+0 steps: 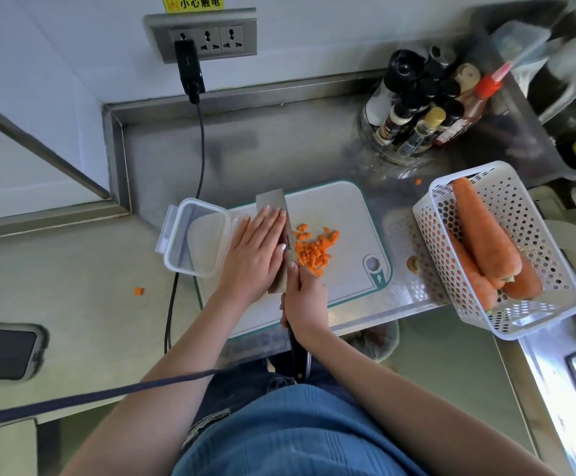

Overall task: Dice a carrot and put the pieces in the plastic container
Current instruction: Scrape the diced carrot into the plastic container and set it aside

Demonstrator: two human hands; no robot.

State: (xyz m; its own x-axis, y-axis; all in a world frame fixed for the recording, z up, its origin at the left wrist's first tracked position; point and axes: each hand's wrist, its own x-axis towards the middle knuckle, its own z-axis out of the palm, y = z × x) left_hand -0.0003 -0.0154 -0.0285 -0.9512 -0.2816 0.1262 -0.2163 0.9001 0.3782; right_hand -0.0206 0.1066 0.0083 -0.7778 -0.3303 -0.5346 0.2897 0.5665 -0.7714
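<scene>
- The carrot is already diced: the carrot pieces lie in a loose heap on the cutting board, just right of the knife blade.
- The right hand is curled around the knife handle; the left hand lies flat, fingers straight, on the side of the blade.
- The plastic container stands open and looks empty, touching the board's left edge.
- I judge the step is gathering the dice onto the blade; next they must be carried left, over the rim, without spilling.
- A stray piece lies on the surface.
</scene>
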